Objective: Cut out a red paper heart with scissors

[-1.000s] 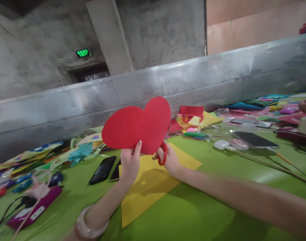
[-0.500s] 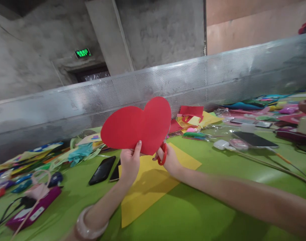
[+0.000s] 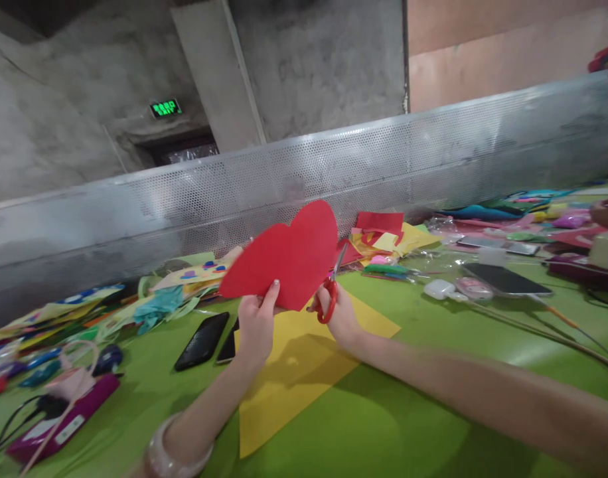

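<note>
A red paper heart is held up over the table, its left lobe tilted and foreshortened. My left hand pinches its lower edge, thumb on the near face and the other fingers behind. Red-handled scissors sit in my right hand, blades pointing up beside the heart's right edge. Whether the blades touch the paper is hard to tell. Below both hands a yellow paper sheet lies on the green table.
Two dark phones, one of them in full view, lie left of the yellow sheet. A purple power strip is at lower left. Paper scraps are heaped behind. Another phone and cables lie right. Part of another person's hand shows at far right.
The heart has turned and tipped in my left hand, so its left lobe looks narrower. The scissors have moved slightly away from its right edge, and their blades now show.
</note>
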`<state>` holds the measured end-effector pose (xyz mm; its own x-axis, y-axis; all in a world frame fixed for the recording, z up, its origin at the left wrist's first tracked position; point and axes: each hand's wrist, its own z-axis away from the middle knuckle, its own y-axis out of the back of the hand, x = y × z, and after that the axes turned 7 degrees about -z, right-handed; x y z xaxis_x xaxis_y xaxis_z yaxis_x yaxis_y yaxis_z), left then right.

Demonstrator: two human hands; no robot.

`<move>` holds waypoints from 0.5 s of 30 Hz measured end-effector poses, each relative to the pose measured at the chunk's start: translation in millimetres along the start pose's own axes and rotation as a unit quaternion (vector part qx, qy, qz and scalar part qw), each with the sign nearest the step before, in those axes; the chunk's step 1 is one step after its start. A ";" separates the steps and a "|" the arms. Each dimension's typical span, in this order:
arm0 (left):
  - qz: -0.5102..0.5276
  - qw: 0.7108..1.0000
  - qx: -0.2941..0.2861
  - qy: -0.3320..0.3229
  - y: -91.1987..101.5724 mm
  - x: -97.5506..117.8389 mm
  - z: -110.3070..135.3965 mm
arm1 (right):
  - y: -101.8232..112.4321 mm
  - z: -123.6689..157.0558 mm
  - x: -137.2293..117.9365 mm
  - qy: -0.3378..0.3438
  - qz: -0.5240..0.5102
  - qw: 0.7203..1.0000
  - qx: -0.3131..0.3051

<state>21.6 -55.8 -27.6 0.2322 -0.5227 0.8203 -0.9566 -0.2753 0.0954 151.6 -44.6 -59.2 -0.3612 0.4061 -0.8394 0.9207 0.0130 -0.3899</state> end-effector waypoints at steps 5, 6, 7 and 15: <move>0.177 0.977 -0.044 0.109 -5.5 -8.3 -11.9 | 8.9 -19.8 -4.4 0.013 -0.011 0.995 0.098; 0.192 0.970 -0.064 0.135 -5.6 -10.4 -14.1 | 12.7 -25.4 -5.9 0.024 -0.016 0.992 0.119; 0.202 0.962 -0.086 0.161 -5.4 -12.6 -16.0 | 16.9 -31.1 -7.8 0.036 -0.024 0.989 0.138; 0.241 0.929 -0.153 0.238 -5.3 -30.8 -23.2 | 50.6 -64.7 -32.6 0.045 -0.032 0.981 0.186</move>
<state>15.4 -19.5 -40.3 -0.2692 -0.0906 0.9588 -0.9515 0.1788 -0.2502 219.4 1.9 -27.0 -0.3873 0.4948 -0.7779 0.7725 -0.2865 -0.5668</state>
